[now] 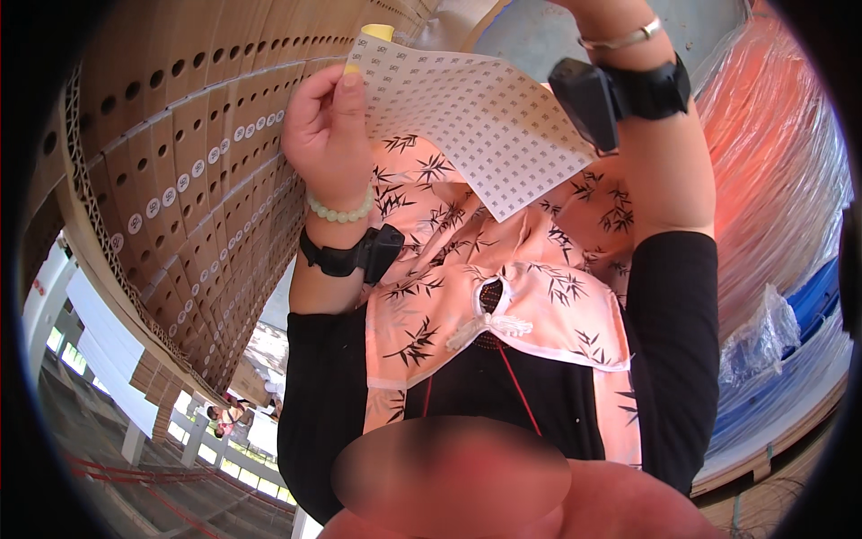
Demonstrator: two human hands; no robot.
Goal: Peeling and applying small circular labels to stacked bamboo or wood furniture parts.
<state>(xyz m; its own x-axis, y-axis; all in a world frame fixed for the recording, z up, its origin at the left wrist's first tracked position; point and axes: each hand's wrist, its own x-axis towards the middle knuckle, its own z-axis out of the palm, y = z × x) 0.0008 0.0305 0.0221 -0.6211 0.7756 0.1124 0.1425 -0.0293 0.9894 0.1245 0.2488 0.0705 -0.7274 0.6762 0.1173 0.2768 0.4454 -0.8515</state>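
Observation:
My left hand (334,126) pinches the left edge of a white sticker sheet (467,99) between thumb and fingers. Rows of small dark printed labels cover the sheet, which bends and hangs across the front of my pink apron (431,296) with dark bamboo leaves. A small yellow piece (377,32) shows at the sheet's upper left corner, close to my fingertips; I cannot make out what it is. My right forearm (669,171) reaches up past the sheet's right side, and the hand beyond the wrist is cut off by the top edge.
At the left stands a tall stack of brown cardboard (180,153) with rows of round holes; round white stickers (184,183) mark some pieces. Bundles in clear plastic wrap (754,171), orange and blue, stand close on the right. Far off at lower left are people (229,415) and railings.

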